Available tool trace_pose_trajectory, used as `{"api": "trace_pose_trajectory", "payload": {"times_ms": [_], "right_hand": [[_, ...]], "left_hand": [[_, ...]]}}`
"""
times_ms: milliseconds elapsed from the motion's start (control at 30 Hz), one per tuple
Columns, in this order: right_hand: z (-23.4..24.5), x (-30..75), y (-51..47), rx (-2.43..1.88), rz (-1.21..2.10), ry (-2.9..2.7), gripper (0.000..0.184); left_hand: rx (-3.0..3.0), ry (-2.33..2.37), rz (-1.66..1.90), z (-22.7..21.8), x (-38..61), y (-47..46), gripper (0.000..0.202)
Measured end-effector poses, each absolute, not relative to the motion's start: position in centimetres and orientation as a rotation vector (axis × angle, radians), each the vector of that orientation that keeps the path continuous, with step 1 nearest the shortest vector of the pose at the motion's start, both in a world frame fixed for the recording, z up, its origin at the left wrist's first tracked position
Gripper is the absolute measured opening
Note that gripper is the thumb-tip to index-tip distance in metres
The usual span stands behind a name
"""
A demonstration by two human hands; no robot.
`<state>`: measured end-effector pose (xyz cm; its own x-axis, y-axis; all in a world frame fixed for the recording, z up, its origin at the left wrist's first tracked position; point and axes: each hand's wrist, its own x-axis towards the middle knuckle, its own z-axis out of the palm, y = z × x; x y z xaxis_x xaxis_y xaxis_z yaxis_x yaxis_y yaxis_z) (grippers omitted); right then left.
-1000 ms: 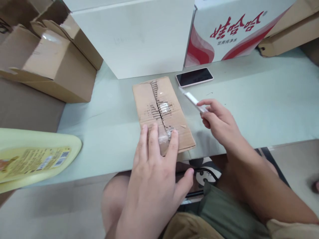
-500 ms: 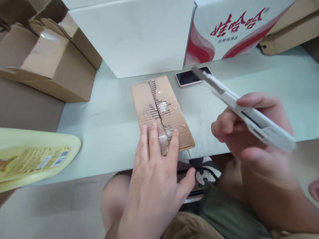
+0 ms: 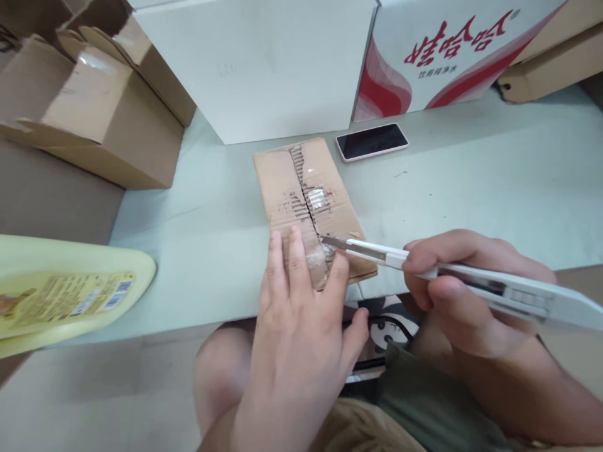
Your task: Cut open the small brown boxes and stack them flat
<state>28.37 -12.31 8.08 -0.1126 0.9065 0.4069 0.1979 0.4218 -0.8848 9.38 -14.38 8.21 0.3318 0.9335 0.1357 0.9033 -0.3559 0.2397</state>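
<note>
A flattened piece of brown cardboard (image 3: 282, 172) lies near the front edge of the table, with a torn seam running down its middle and bits of clear tape on it. My left hand (image 3: 301, 314) rests flat on its near end, fingers spread. In my right hand (image 3: 471, 289) is a white utility knife (image 3: 494, 292) with its blade out. The blade tip is at the seam, close to my left index finger; whether it touches the cardboard I cannot tell.
Behind the cardboard stand a white box (image 3: 282, 69) and a red-and-white printed carton (image 3: 433, 63). A phone (image 3: 372, 142) lies before them. Brown boxes (image 3: 141, 138) are at the left, above a pale yellow bottle (image 3: 70, 292). The pale green table (image 3: 471, 182) ends just before my knees.
My right hand has brought the knife down and left, so its blade has gone from above the phone to the cardboard's seam. My left hand stays on the cardboard.
</note>
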Motion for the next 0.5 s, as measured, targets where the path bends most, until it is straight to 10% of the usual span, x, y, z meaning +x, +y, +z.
{"api": "trace_pose_trajectory", "payload": {"times_ms": [500], "right_hand": [[8.5,28.11,-11.93,-1.049,0.811,-1.564,0.014]], "left_hand": [[2.486,1.72,0.384,8.07,9.6,-14.19,0.061]]}}
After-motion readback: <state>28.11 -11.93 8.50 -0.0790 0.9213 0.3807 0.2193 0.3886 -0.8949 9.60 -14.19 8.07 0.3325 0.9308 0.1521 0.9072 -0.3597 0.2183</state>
